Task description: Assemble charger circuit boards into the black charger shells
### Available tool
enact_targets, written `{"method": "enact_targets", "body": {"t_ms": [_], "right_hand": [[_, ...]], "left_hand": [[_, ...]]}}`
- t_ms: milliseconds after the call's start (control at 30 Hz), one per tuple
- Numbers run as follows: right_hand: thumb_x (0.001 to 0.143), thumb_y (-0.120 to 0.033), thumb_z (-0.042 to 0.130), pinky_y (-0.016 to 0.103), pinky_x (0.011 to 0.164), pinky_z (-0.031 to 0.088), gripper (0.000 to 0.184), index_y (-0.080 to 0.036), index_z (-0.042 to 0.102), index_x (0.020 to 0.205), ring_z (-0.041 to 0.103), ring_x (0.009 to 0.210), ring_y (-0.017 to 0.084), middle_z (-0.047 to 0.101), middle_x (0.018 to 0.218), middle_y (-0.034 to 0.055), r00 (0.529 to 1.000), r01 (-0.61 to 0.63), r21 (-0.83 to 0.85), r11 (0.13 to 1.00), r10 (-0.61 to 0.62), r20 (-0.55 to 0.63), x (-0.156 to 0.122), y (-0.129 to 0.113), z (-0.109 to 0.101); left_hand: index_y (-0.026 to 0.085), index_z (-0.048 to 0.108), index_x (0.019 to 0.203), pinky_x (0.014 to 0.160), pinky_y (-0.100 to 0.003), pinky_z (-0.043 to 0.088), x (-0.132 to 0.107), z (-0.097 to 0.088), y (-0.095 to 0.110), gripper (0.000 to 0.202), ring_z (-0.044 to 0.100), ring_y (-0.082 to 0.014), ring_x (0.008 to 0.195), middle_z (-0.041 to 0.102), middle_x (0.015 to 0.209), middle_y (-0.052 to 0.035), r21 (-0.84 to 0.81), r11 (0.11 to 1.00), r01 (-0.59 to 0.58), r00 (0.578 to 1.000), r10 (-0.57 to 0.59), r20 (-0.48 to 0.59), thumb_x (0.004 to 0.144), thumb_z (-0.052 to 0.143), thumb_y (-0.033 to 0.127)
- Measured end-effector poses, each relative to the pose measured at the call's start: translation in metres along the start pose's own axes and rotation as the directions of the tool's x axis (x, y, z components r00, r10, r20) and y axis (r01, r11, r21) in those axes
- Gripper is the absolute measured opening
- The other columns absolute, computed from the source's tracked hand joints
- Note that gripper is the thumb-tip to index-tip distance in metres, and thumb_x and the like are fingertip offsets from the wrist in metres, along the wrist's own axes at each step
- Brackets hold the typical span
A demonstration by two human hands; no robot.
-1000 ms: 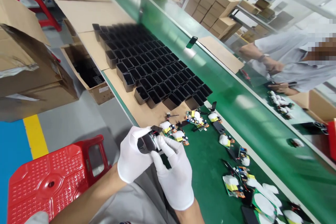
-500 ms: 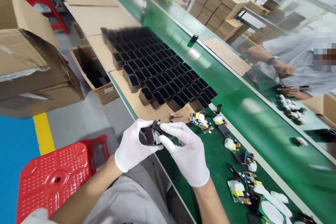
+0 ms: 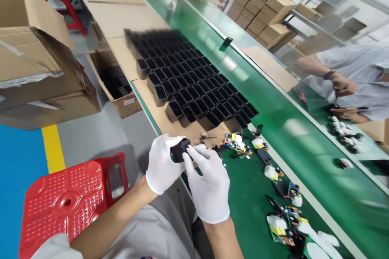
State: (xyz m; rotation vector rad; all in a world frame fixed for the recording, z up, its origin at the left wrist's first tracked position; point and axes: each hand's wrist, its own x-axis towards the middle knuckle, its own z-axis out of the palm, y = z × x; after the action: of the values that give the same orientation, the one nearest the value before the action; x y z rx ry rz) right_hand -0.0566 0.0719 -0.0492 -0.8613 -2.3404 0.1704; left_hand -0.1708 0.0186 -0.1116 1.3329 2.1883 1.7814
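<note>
Right hand [image 3: 209, 188] has moved in toward left hand [image 3: 164, 164]. Carton [image 3: 129, 108] beside worktop [image 3: 243, 194] holds black parts. Both hands clamped on black case [image 3: 176, 153], above worktop's near edge; its contents hidden.

The far end of the block of black, open-topped rectangular plastic cases [image 3: 206, 89] is blurring. On the near side of the block, white-gloved fingers [image 3: 196, 153] are covering much of a small black plastic-looking object [image 3: 177, 153], and its inside is escaping view. Left of the block, a large brown cardboard box [image 3: 18, 58] is running off the picture's edge. Right of the block, a light-grey-shirted co-worker [image 3: 361, 62] is being cut off, and that person's dark item [image 3: 330, 107] is appearing too small to identify.
</note>
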Motion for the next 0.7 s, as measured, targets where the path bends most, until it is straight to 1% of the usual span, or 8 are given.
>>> {"method": "enact_targets", "body": {"t_ms": [133, 267, 400, 500, 600, 700], "right_hand": [[0.104, -0.025, 0.065, 0.041, 0.082, 0.066, 0.021, -0.023, 0.082, 0.116, 0.077, 0.094, 0.026, 0.079, 0.107, 0.0127, 0.999, 0.034, -0.027, 0.999, -0.033, 0.020, 0.002, 0.003, 0.004], [0.105, -0.024, 0.063, 0.041, 0.077, 0.066, 0.022, -0.021, 0.082, 0.115, 0.077, 0.090, 0.026, 0.078, 0.105, 0.0139, 0.995, 0.089, -0.044, 0.995, -0.087, 0.040, 0.005, 0.003, 0.008], [0.105, -0.022, 0.062, 0.039, 0.077, 0.066, 0.022, -0.017, 0.082, 0.113, 0.078, 0.088, 0.026, 0.078, 0.103, 0.0152, 0.998, 0.055, -0.062, 0.997, -0.054, 0.018, 0.005, -0.002, 0.011], [0.104, -0.020, 0.063, 0.038, 0.078, 0.066, 0.022, -0.018, 0.082, 0.114, 0.078, 0.089, 0.026, 0.079, 0.102, 0.0143, 0.998, 0.045, -0.100, 0.994, -0.048, -0.028, 0.003, -0.003, 0.013], [0.103, -0.022, 0.064, 0.041, 0.081, 0.066, 0.021, -0.021, 0.082, 0.115, 0.078, 0.092, 0.028, 0.079, 0.105, 0.0147, 0.997, 0.042, -0.142, 0.989, -0.050, -0.051, -0.001, 0.001, 0.016], [0.104, -0.023, 0.062, 0.046, 0.084, 0.066, 0.023, -0.020, 0.082, 0.114, 0.078, 0.094, 0.030, 0.080, 0.105, 0.0165, 0.999, 0.031, -0.124, 0.992, -0.036, -0.033, -0.008, 0.008, 0.021]], "left_hand": [[0.026, 0.066, 0.119, 0.095, -0.046, 0.060, 0.002, 0.000, -0.002, 0.041, 0.075, -0.0273, 0.102, 0.079, 0.106, -0.0047, -0.026, 1.000, -0.006, 1.000, 0.006, -0.017, 0.081, 0.081, 0.026], [0.025, 0.066, 0.117, 0.095, -0.044, 0.060, 0.002, -0.001, -0.003, 0.038, 0.075, -0.0269, 0.104, 0.078, 0.107, -0.0055, -0.028, 1.000, 0.008, 1.000, -0.009, -0.029, 0.082, 0.081, 0.026], [0.024, 0.066, 0.117, 0.091, -0.043, 0.061, 0.001, 0.000, -0.003, 0.035, 0.075, -0.0256, 0.100, 0.077, 0.106, -0.0058, -0.050, 0.999, 0.007, 0.999, -0.008, -0.031, 0.085, 0.080, 0.027], [0.024, 0.065, 0.118, 0.087, -0.039, 0.062, 0.001, 0.003, 0.001, 0.034, 0.075, -0.0228, 0.097, 0.077, 0.107, -0.0048, -0.075, 0.997, 0.031, 0.999, -0.034, -0.041, 0.087, 0.078, 0.024], [0.024, 0.064, 0.119, 0.086, -0.037, 0.062, 0.001, 0.008, 0.002, 0.031, 0.076, -0.0217, 0.097, 0.077, 0.107, -0.0050, -0.080, 0.996, 0.032, 0.998, -0.037, -0.058, 0.090, 0.075, 0.024], [0.023, 0.063, 0.114, 0.088, -0.040, 0.061, 0.000, 0.014, -0.002, 0.026, 0.076, -0.0226, 0.093, 0.078, 0.104, -0.0052, -0.064, 0.998, 0.004, 0.998, -0.008, -0.069, 0.090, 0.073, 0.024]]}}
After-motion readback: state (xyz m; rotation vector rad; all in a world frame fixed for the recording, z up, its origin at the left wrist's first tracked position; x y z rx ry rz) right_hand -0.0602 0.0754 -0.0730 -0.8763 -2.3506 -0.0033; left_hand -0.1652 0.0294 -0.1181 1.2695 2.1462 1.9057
